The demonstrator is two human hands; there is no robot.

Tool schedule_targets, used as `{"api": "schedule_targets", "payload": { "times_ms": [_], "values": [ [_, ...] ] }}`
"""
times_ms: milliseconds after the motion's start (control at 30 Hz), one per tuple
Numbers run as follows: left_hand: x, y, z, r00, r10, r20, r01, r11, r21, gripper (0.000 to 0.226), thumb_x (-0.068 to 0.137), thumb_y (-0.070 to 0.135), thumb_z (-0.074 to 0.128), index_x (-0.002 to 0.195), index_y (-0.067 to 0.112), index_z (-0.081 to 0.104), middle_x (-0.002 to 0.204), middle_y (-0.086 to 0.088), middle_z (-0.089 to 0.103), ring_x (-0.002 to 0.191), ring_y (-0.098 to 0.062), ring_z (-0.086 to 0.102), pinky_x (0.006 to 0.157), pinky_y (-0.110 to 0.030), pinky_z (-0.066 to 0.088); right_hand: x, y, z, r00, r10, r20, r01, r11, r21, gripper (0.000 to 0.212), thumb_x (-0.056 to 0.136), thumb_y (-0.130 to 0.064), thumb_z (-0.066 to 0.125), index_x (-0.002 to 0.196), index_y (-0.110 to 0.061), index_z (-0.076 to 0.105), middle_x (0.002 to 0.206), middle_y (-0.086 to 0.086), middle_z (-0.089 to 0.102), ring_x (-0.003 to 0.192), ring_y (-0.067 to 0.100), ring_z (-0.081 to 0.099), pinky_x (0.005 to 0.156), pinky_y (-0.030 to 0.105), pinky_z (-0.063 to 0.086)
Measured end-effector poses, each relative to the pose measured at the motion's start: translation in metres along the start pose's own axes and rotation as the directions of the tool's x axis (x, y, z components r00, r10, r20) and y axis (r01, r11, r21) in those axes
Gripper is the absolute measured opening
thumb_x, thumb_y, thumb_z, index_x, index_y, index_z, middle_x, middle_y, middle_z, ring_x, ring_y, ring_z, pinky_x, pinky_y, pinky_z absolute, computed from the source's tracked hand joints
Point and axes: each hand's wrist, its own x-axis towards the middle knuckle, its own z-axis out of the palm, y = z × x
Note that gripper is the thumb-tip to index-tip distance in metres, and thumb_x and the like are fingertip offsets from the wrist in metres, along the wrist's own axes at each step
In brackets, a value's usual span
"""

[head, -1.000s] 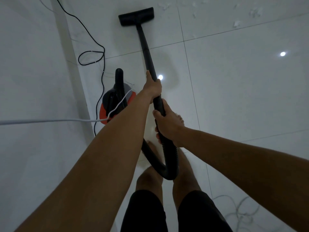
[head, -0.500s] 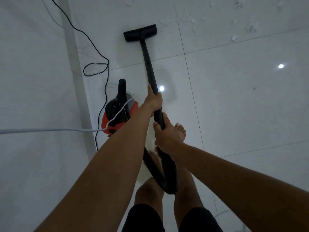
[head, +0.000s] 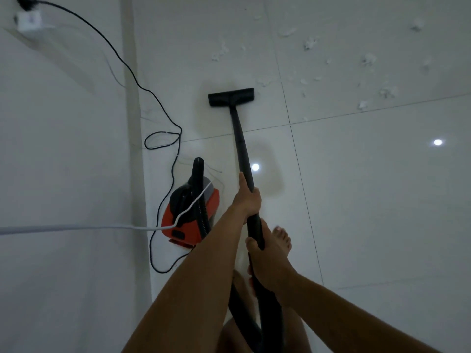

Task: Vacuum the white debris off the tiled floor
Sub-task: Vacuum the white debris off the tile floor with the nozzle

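A black vacuum wand [head: 240,142] runs from my hands to a flat black floor nozzle [head: 231,97] resting on the white tiled floor [head: 369,200]. My left hand [head: 248,198] grips the wand higher up. My right hand [head: 265,263] grips it lower, where the wand meets the black hose [head: 244,317] that loops down past my legs. White debris [head: 367,59] lies scattered in several clumps on the tiles beyond and to the right of the nozzle. The nearest bits [head: 263,82] lie just past the nozzle's right end.
The red and black vacuum body [head: 191,215] sits on the floor left of my hands. Its black power cord [head: 163,138] loops along the white wall [head: 63,174] up to a socket [head: 28,20]. A white cable [head: 76,227] crosses from the left. My bare foot [head: 281,239] is beside the wand.
The nozzle has drawn back toward me and the view has tilted up, so more debris shows beyond it. Both hands keep their grip on the wand.
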Motion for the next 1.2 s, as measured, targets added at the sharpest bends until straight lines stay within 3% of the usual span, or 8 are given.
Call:
{"api": "schedule_targets", "payload": {
  "times_ms": [133,267,367,500,633,767,967,1200],
  "values": [
    [0.008,-0.001,0.007,1.0,-0.004,-0.009,0.004,1.0,-0.001,0.068,0.109,0.03,0.031,0.156,0.039,-0.016,0.154,-0.011,0.039,0.081,-0.013,0.051,0.084,-0.033,0.044,0.013,0.002,-0.001,0.999,0.032,-0.031,-0.032,0.999,-0.003,0.057,0.112,-0.018,0.032,0.164,-0.028,0.009,0.146,0.014,0.051,0.133,0.034,0.051,0.101,0.035,0.037],
    [0.018,0.008,0.009,1.0,-0.001,-0.006,0.001,1.0,-0.004,0.068,0.109,0.03,0.031,0.156,0.038,-0.017,0.152,-0.011,0.041,0.075,-0.008,0.048,0.082,-0.032,0.043,0.033,0.012,-0.005,0.997,0.058,-0.041,-0.057,0.998,0.023,0.058,0.111,-0.023,0.037,0.163,-0.034,0.013,0.104,0.006,0.063,0.081,0.014,0.069,0.06,0.019,0.054],
    [0.026,0.018,0.009,1.0,0.001,-0.015,-0.001,1.0,0.008,0.068,0.109,0.03,0.03,0.156,0.037,-0.018,0.152,-0.013,0.041,0.074,-0.008,0.047,0.083,-0.031,0.042,0.051,0.019,-0.009,0.997,0.063,-0.05,-0.061,0.997,0.044,0.058,0.11,-0.027,0.04,0.161,-0.037,0.016,0.076,-0.001,0.058,0.05,0.006,0.055,0.056,0.025,0.054],
    [0.038,0.027,0.008,1.0,0.003,-0.021,-0.003,1.0,0.014,0.068,0.11,0.03,0.03,0.156,0.037,-0.019,0.155,-0.013,0.038,0.087,-0.012,0.048,0.085,-0.031,0.04,0.066,0.018,-0.017,0.996,0.069,-0.055,-0.065,0.995,0.07,0.059,0.11,-0.03,0.041,0.161,-0.043,0.014,0.074,0.001,0.06,0.046,0.005,0.055,0.052,0.024,0.052],
    [0.049,0.033,0.009,1.0,0.013,-0.021,-0.012,1.0,0.025,0.068,0.11,0.03,0.03,0.156,0.035,-0.019,0.153,-0.012,0.041,0.072,-0.004,0.044,0.085,-0.03,0.043,0.078,0.018,-0.023,0.996,0.041,-0.083,-0.037,0.998,0.056,0.057,0.109,-0.03,0.042,0.16,-0.041,0.018,0.076,-0.004,0.059,0.047,0.004,0.058,0.062,0.03,0.059],
    [0.06,0.044,0.009,0.999,0.014,-0.042,-0.013,0.999,0.035,0.068,0.11,0.029,0.03,0.156,0.034,-0.019,0.153,-0.012,0.041,0.07,-0.004,0.045,0.083,-0.029,0.044,0.087,0.012,-0.033,0.997,0.008,-0.082,-0.003,0.998,0.065,0.056,0.11,-0.027,0.041,0.16,-0.039,0.019,0.072,-0.003,0.058,0.043,0.001,0.055,0.05,0.015,0.048],
    [0.073,0.07,0.0,0.999,0.009,-0.049,-0.008,1.0,0.01,0.069,0.11,0.03,0.031,0.156,0.036,-0.019,0.157,-0.013,0.036,0.092,-0.015,0.05,0.086,-0.031,0.042,0.106,-0.005,-0.048,0.998,0.008,-0.062,-0.002,0.996,0.091,0.057,0.11,-0.032,0.042,0.159,-0.046,0.017,0.077,0.005,0.063,0.059,0.015,0.062,0.063,0.035,0.06],
    [0.082,0.088,-0.018,0.999,0.001,-0.049,0.001,0.999,0.044,0.069,0.109,0.03,0.031,0.156,0.035,-0.018,0.151,-0.015,0.043,0.09,-0.016,0.052,0.085,-0.031,0.043,0.109,-0.033,-0.055,0.998,-0.05,-0.028,0.053,0.995,0.086,0.051,0.112,-0.029,0.037,0.158,-0.039,0.018,0.102,0.013,0.069,0.053,0.004,0.056,0.046,0.01,0.046]
  ]
}}
